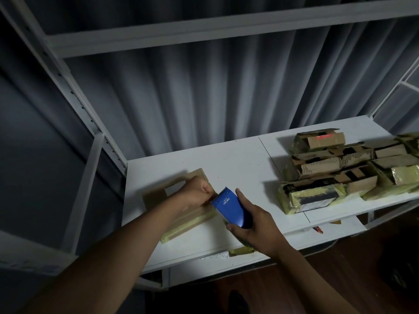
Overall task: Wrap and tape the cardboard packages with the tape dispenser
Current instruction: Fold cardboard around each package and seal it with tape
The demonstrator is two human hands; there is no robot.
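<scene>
cardboard package (pixel 181 214) lies flat on the white shelf (pixel 238 168) under the left hand (pixel 195 193), whose curled fingers pinch at its edge beside the dispenser's teeth. right hand (pixel 254 225) grips the blue tape dispenser (pixel 229 208), fingers wrapped round its body, touching the package. further right of that hand, well apart, sits a pile of taped packages (pixel 349 168)

Bare white shelf top (pixel 238 164) runs open from the back edge to mid-shelf, w/ room betw. the flat cardboard package (pixel 179 200) near the left edge and the pile of taped packages (pixel 344 168) crowding the right side. Both hands and a blue tape dispenser (pixel 229 208) block the front-centre; a tape scrap (pixel 240 250) sits at the front edge.
</scene>
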